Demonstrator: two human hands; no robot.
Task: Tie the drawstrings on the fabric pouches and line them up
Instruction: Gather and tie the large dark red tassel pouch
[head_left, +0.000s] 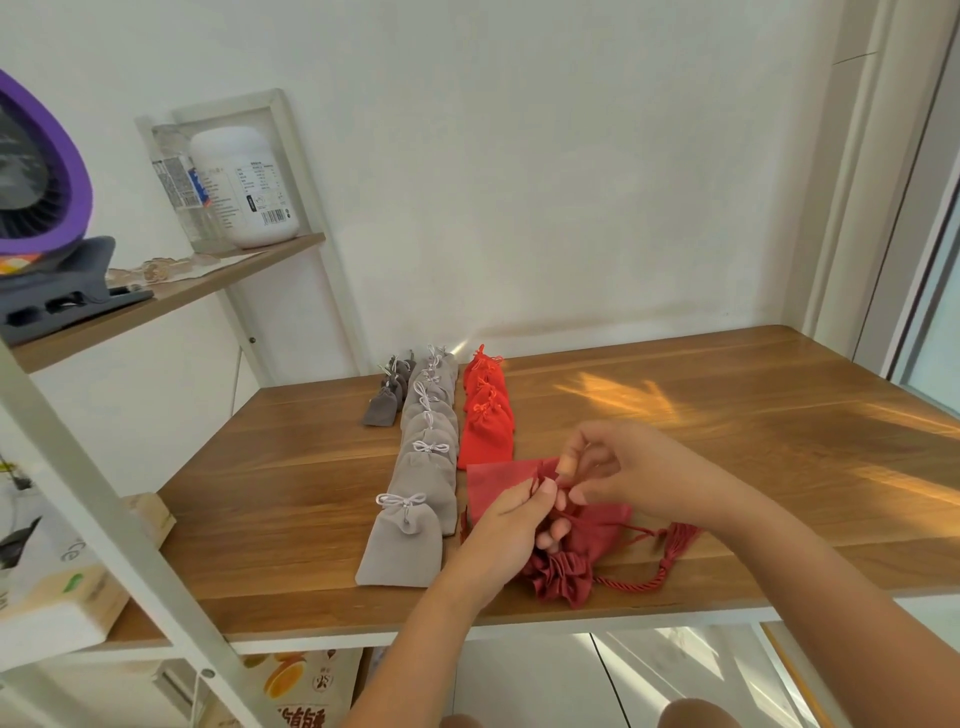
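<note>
On the wooden table (675, 467) lie three rows of tied pouches: small dark grey ones (387, 397), light grey ones (415, 499) with white bows, and bright red ones (487, 415). At the near end of the red row, a dark red sheer pouch (493, 486) lies flat. My left hand (511, 525) and my right hand (618, 475) both pinch its thin red drawstring just above it. Under my hands lies a dark red satin pouch (587, 540) with a ruffled top, a twisted cord and a tassel (678, 540).
A white metal shelf frame (119, 519) stands at the left with a purple fan (36, 171), a white bottle (244, 182) and boxes. The wall runs behind the table; a window frame is at the right.
</note>
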